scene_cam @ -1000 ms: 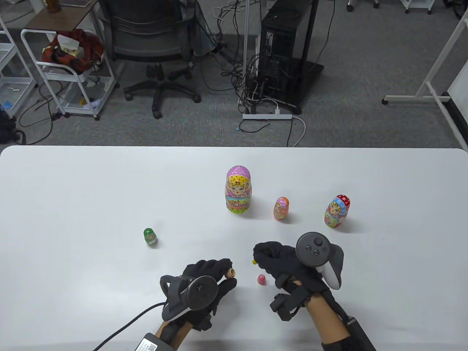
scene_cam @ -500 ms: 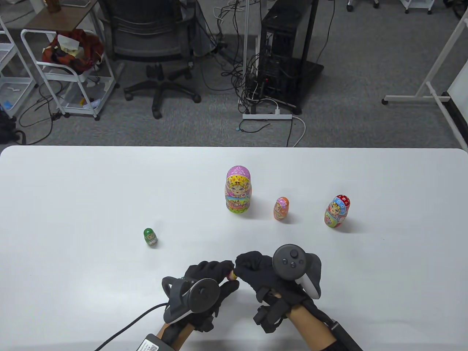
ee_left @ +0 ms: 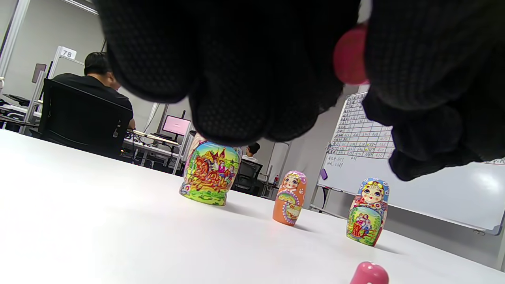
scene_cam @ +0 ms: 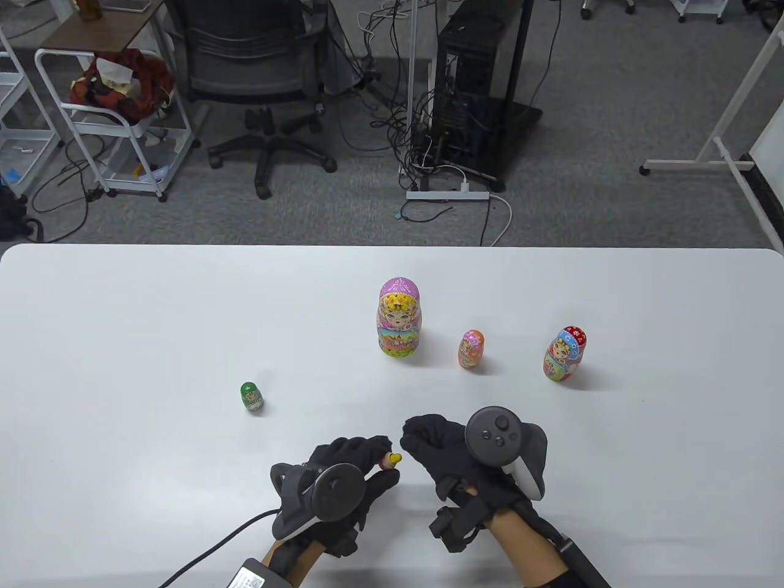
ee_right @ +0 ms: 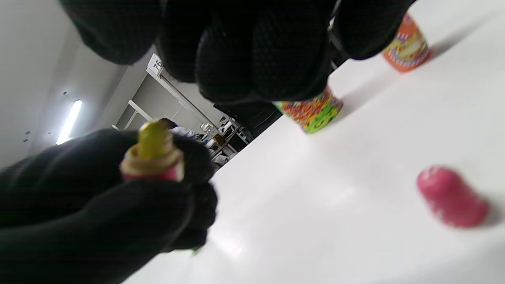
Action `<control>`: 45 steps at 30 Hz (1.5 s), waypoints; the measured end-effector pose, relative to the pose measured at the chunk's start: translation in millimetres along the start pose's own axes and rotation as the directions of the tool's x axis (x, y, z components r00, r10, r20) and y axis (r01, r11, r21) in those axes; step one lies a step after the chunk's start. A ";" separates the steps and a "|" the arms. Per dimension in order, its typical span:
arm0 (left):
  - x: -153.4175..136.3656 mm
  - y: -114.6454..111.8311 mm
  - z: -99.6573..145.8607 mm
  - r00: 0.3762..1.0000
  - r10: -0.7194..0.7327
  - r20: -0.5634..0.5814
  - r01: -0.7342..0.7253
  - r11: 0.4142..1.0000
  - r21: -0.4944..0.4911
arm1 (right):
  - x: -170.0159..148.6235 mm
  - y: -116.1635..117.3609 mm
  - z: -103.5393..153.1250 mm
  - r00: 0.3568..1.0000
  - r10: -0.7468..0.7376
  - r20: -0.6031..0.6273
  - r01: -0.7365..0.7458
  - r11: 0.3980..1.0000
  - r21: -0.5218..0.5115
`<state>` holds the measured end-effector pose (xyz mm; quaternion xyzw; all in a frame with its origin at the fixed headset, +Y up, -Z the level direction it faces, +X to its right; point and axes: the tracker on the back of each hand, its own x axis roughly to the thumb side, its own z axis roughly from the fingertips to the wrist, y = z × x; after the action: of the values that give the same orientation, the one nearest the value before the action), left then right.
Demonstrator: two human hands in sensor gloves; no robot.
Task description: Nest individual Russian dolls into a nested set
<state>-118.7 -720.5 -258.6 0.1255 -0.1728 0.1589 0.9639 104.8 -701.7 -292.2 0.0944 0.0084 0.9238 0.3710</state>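
Left hand [scene_cam: 352, 468] pinches the pink doll base [ee_right: 152, 167] with the tiny yellow doll [scene_cam: 395, 457] poking out toward the empty right hand [scene_cam: 447, 450] — the pink cap [ee_right: 451, 197] lies on the surface nearer that right grip.

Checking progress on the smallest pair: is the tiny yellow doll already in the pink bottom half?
In. The yellow doll sits in the pink bottom half held by the left hand; the pink top lies on the table.
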 end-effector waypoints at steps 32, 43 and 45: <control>-14.0 -13.7 -4.4 0.997 -0.065 -0.035 0.062 0.995 -0.072 | -20.3 27.9 -8.1 0.922 0.388 0.001 -0.381 0.904 0.193; -3.6 -3.6 -2.1 0.998 -0.054 0.016 0.054 0.998 -0.024 | 12.0 7.8 4.4 0.976 0.124 0.177 -0.145 0.984 0.108; -1.6 -1.8 -1.4 0.998 -0.050 0.025 0.051 0.999 -0.016 | 13.2 9.8 4.5 0.977 0.108 0.186 -0.132 0.984 0.123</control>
<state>-119.1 -722.2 -260.8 0.1236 -0.1826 0.1315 0.9665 89.6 -700.0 -284.7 0.2021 0.0316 0.9296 0.3065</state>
